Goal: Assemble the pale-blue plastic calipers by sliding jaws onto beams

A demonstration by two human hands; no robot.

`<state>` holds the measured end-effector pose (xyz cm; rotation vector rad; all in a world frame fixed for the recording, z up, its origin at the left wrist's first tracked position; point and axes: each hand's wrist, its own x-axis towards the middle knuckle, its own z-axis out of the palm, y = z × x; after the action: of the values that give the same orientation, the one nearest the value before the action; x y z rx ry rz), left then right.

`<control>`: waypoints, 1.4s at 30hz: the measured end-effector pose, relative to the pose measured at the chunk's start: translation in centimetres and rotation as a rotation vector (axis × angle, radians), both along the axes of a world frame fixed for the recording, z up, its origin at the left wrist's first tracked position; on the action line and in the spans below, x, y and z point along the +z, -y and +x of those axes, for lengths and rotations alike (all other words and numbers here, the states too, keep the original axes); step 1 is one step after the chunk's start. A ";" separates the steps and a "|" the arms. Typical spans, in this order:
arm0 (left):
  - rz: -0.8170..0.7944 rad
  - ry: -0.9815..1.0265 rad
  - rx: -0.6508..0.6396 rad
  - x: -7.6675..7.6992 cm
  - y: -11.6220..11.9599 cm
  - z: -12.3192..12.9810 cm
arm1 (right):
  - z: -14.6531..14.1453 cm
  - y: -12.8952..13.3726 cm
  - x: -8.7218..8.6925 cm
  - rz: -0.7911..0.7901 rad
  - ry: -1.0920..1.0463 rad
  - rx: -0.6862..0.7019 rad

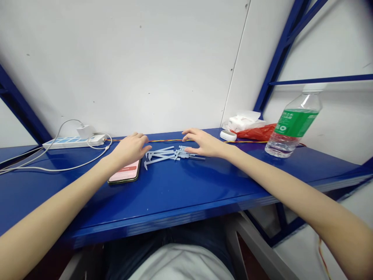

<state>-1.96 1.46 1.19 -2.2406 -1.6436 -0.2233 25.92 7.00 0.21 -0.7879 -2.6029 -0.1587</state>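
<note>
Several pale blue-grey plastic pieces shaped like small calipers (pixel 163 158) lie in a loose pile on the blue table (pixel 175 190). To their left, my left hand (pixel 131 148) is over the upper part of a phone (pixel 126 174) with a lit screen. Its fingers are apart and nothing shows in them. My right hand (pixel 204 143) reaches in at the right end of the pile, fingers spread and slightly curved, with the thumb close to or touching the pieces. It holds nothing.
At the back left lies a white power strip (pixel 70 142) with a charger and white cables. Thin red and yellow wires run along the back. A white oval device (pixel 228 135), tissues (pixel 244 121), a red bag (pixel 256 133) and a water bottle (pixel 295 122) stand on the right.
</note>
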 end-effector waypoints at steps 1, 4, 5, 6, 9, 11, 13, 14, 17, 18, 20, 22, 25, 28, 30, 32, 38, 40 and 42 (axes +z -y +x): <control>0.006 -0.051 -0.064 -0.1 0.1 0.3 | -0.2 0.3 0.0 -0.005 0.004 0.002; -0.024 -0.174 -0.213 -0.5 0.6 1.2 | -0.5 0.8 -0.1 -0.022 0.027 0.007; -0.031 -0.209 -0.244 -0.7 0.7 1.6 | -0.6 0.9 -0.2 -0.029 0.037 0.007; -0.035 -0.239 -0.267 -0.8 0.9 1.8 | -0.7 1.0 -0.3 -0.035 0.049 0.001; 0.001 -0.317 -0.303 -1.3 1.2 2.5 | -0.7 0.9 -0.6 -0.050 0.086 -0.042; 0.056 -0.372 -0.312 -1.6 1.3 2.6 | -0.7 0.8 -0.9 -0.049 0.104 -0.074; 0.115 -0.426 -0.326 -1.8 1.3 2.6 | -0.8 0.6 -1.1 -0.034 0.124 -0.092; 0.138 -0.449 -0.333 -1.9 1.3 2.5 | -0.8 0.5 -1.1 -0.026 0.134 -0.098; 0.155 -0.478 -0.338 -2.0 1.1 2.4 | -1.0 0.3 -1.4 -0.026 0.156 -0.106; 0.143 -0.472 -0.333 -2.0 1.1 2.4 | -1.1 0.2 -1.5 -0.034 0.158 -0.108; 0.105 -0.441 -0.312 -2.1 1.0 2.5 | -1.2 -0.1 -1.6 -0.051 0.153 -0.110; 0.065 -0.401 -0.280 -2.0 1.0 2.6 | -1.1 -0.4 -1.7 -0.067 0.140 -0.120; 0.005 -0.332 -0.230 -1.7 1.4 3.0 | -1.1 -0.6 -1.7 -0.091 0.121 -0.138; -0.076 -0.226 -0.203 -1.4 1.9 3.2 | -1.1 -0.6 -1.6 -0.115 0.112 -0.152; -0.128 -0.164 -0.208 -1.2 2.2 3.2 | -1.1 -0.4 -1.5 -0.124 0.107 -0.169; -0.174 -0.126 -0.215 -1.1 2.4 3.2 | -1.2 -0.3 -1.4 -0.127 0.106 -0.186; -0.203 -0.136 -0.207 -1.0 2.6 3.2 | -1.1 -0.3 -1.4 -0.130 0.094 -0.176; -0.174 -0.164 -0.192 -0.9 2.6 3.3 | -1.1 -0.5 -1.5 -0.139 0.096 -0.179; -0.140 -0.198 -0.179 -1.0 2.5 3.4 | -1.1 -0.5 -1.5 -0.150 0.096 -0.183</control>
<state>1.49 -1.07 0.17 -2.4280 -1.3965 0.0711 24.84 7.54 -1.29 -1.0976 -2.6533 -0.0552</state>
